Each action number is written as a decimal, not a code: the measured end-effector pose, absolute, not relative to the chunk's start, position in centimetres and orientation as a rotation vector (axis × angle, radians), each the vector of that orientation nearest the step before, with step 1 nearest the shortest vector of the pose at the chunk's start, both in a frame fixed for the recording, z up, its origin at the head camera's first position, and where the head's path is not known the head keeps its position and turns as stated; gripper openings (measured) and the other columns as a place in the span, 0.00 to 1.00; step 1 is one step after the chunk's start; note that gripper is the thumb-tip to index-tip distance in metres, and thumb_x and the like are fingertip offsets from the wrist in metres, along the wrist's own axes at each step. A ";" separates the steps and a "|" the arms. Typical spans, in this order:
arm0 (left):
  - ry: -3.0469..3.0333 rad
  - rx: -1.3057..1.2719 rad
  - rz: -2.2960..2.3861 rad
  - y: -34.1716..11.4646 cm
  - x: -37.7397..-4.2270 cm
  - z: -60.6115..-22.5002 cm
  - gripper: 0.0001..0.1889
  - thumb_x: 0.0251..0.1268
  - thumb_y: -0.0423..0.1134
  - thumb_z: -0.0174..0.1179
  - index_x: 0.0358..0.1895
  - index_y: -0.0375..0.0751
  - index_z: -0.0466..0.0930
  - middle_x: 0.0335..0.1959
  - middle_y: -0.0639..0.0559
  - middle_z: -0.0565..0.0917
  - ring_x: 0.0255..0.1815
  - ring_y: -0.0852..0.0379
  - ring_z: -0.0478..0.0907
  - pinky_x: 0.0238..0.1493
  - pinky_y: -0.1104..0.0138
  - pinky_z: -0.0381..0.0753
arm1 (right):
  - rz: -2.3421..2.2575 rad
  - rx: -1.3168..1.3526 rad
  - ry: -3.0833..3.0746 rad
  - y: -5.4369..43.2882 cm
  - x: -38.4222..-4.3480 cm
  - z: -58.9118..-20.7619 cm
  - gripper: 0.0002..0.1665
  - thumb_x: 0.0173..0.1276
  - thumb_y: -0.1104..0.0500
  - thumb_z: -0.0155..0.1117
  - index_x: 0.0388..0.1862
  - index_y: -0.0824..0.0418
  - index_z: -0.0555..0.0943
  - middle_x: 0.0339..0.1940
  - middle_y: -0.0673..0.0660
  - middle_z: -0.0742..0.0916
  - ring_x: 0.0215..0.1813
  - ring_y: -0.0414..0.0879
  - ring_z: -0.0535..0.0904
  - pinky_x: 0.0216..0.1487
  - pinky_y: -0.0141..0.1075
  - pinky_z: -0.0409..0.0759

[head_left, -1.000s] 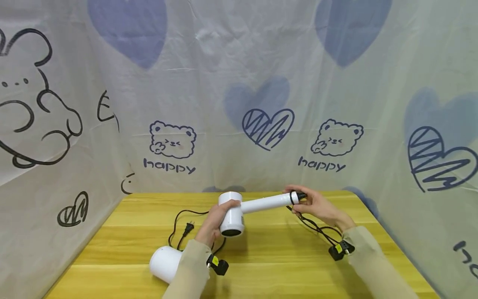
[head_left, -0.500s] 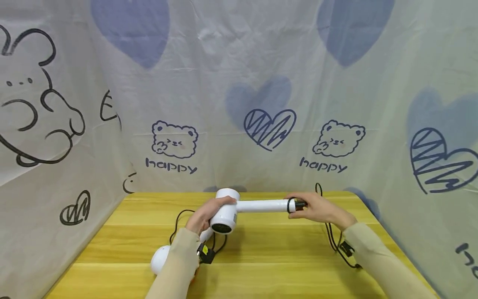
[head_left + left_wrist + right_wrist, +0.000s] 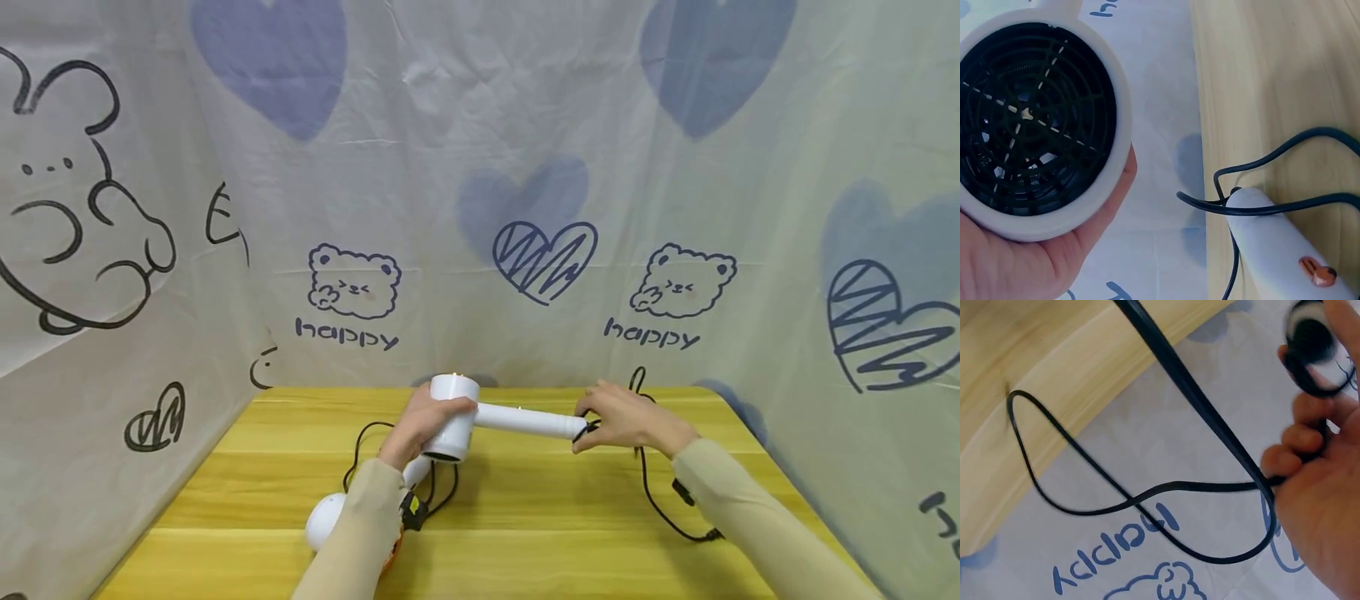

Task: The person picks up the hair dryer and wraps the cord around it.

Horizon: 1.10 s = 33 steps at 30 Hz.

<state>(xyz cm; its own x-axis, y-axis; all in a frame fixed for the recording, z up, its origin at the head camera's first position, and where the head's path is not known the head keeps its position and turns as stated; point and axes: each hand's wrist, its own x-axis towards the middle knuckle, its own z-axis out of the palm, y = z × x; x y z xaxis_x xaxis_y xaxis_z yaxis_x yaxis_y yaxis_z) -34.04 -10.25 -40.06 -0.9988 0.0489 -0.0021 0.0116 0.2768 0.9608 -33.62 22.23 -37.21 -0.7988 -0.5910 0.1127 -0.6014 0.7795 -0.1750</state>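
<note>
A white hair dryer (image 3: 455,435) is held up over the table in the head view, its handle (image 3: 525,420) sloping slightly down to the right. My left hand (image 3: 422,423) grips the barrel, with the thumb across its front. In the left wrist view the round black grille (image 3: 1035,119) faces the camera, and fingers wrap the rim from below. At the handle's far end my right hand (image 3: 633,418) holds the black cord (image 3: 1210,486) in curled fingers. A loop of cord (image 3: 1325,392) passes around the handle tip there. More cord hangs below this hand.
A second white hair dryer (image 3: 324,521) lies on the wooden table (image 3: 570,533), partly behind the left forearm. Its handle (image 3: 1272,244) has an orange switch, and its black cord (image 3: 1285,156) loops nearby. Printed cloth (image 3: 450,125) hangs around the back and sides.
The handle's right end has dropped, from tilting up to sloping down. The cord bunched below my right hand now hangs longer, with a small loop above the hand. My left hand shifted slightly left.
</note>
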 end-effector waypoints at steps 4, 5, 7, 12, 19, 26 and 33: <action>2.538 0.081 1.852 -10.0 -34.0 -40.0 0.34 0.47 0.45 0.72 0.56 0.33 0.69 0.44 0.40 0.78 0.34 0.49 0.78 0.30 0.63 0.82 | 0.412 0.951 -2.993 22.0 -33.8 -36.9 0.22 0.52 0.38 0.76 0.38 0.50 0.84 0.32 0.45 0.81 0.32 0.40 0.68 0.33 0.33 0.68; 2.547 0.094 1.850 -10.0 -34.0 -40.0 0.34 0.47 0.45 0.72 0.56 0.34 0.69 0.44 0.40 0.78 0.34 0.49 0.79 0.30 0.63 0.82 | 0.431 0.926 -3.012 21.9 -33.8 -36.8 0.20 0.52 0.40 0.77 0.36 0.50 0.84 0.30 0.45 0.81 0.30 0.40 0.68 0.32 0.33 0.67; 2.564 0.126 1.847 -9.8 -33.9 -39.9 0.34 0.46 0.45 0.73 0.56 0.34 0.69 0.44 0.40 0.78 0.34 0.49 0.79 0.30 0.62 0.82 | 0.468 0.867 -3.043 21.5 -33.8 -36.7 0.17 0.51 0.44 0.79 0.33 0.51 0.85 0.26 0.47 0.81 0.27 0.40 0.68 0.28 0.32 0.66; 2.627 0.137 1.826 -9.2 -33.7 -39.8 0.37 0.44 0.46 0.74 0.57 0.35 0.68 0.44 0.40 0.78 0.36 0.48 0.79 0.31 0.62 0.83 | 0.383 0.655 -3.063 20.3 -33.4 -36.7 0.18 0.44 0.49 0.82 0.28 0.56 0.84 0.24 0.48 0.82 0.23 0.42 0.72 0.24 0.33 0.71; 2.645 -0.099 1.888 -8.5 -33.4 -40.1 0.42 0.43 0.49 0.74 0.61 0.33 0.65 0.47 0.39 0.77 0.39 0.47 0.79 0.32 0.62 0.83 | 0.129 0.475 -2.773 19.0 -33.2 -38.0 0.19 0.46 0.47 0.81 0.25 0.57 0.83 0.19 0.49 0.82 0.19 0.43 0.70 0.17 0.35 0.67; 2.303 -0.269 2.199 -8.3 -33.5 -40.7 0.39 0.50 0.49 0.70 0.59 0.30 0.64 0.46 0.37 0.77 0.34 0.50 0.80 0.31 0.63 0.84 | 0.153 0.511 -2.305 19.0 -33.6 -39.1 0.17 0.58 0.55 0.74 0.45 0.59 0.84 0.21 0.55 0.84 0.12 0.41 0.61 0.11 0.31 0.55; 2.073 -0.313 2.291 -8.0 -33.6 -41.0 0.35 0.53 0.54 0.68 0.56 0.32 0.68 0.41 0.42 0.81 0.32 0.54 0.81 0.31 0.66 0.82 | 0.171 0.616 -2.014 19.3 -34.6 -39.1 0.20 0.63 0.61 0.69 0.55 0.60 0.82 0.40 0.59 0.85 0.11 0.37 0.58 0.10 0.25 0.53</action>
